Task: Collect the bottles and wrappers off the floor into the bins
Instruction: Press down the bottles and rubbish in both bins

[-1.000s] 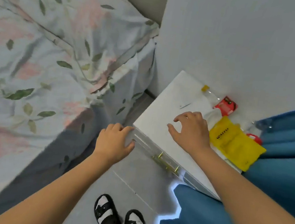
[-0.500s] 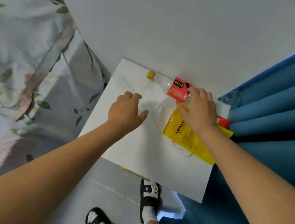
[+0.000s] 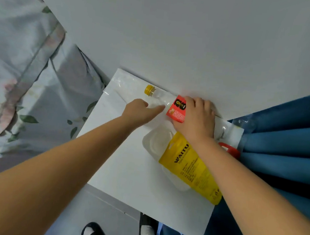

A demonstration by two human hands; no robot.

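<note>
A clear plastic bottle [image 3: 160, 96] with a yellow cap and a red label lies on its side along the wall, on top of a white bedside cabinet [image 3: 125, 168]. My right hand [image 3: 196, 118] lies over the bottle's labelled body, fingers curled round it. My left hand [image 3: 141, 112] reaches toward the bottle's neck, its thumb stretched out close to the clear part; I cannot tell if it touches. A yellow wrapper [image 3: 192, 170] lies on a white plastic pack [image 3: 157, 142] below my right wrist. A second clear bottle [image 3: 244, 124] with a red part [image 3: 229, 150] sits at the curtain's edge.
A blue curtain [image 3: 280, 160] hangs along the cabinet's right side. A bed with a floral sheet [image 3: 21, 63] stands to the left. The grey wall [image 3: 179, 33] backs the cabinet. My feet in black-and-white shoes [image 3: 94, 234] stand on the pale floor below.
My right hand has moved from the yellow wrapper's top up onto the red-labelled bottle. My left hand has slid right toward the bottle's neck. The view has come closer over the cabinet.
</note>
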